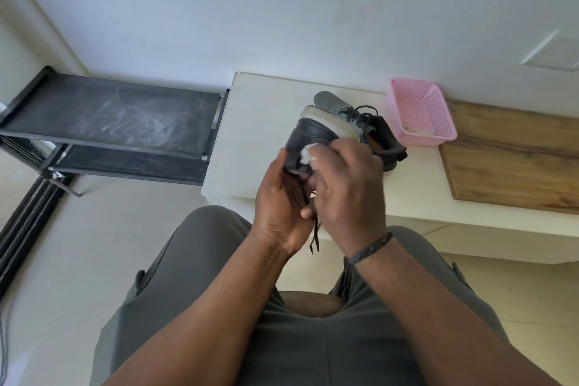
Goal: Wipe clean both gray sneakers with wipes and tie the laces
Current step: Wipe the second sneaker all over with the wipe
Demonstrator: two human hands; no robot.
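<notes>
Left hand: my left hand cups the held sneaker from below, fingers curled around it, above the bench's near edge.
Right hand: my right hand is clenched on a white wipe, pressing it against the shoe's dark side.
Held sneaker: turned with its pale sole away from me; black laces dangle loose between my wrists.
Second sneaker: the other gray sneaker rests on the bench just behind the held one, laces in place.
Basket: a pink basket sits by the bench's far edge, just right of that shoe.
Board: a wooden board covers the bench's right part.
</notes>
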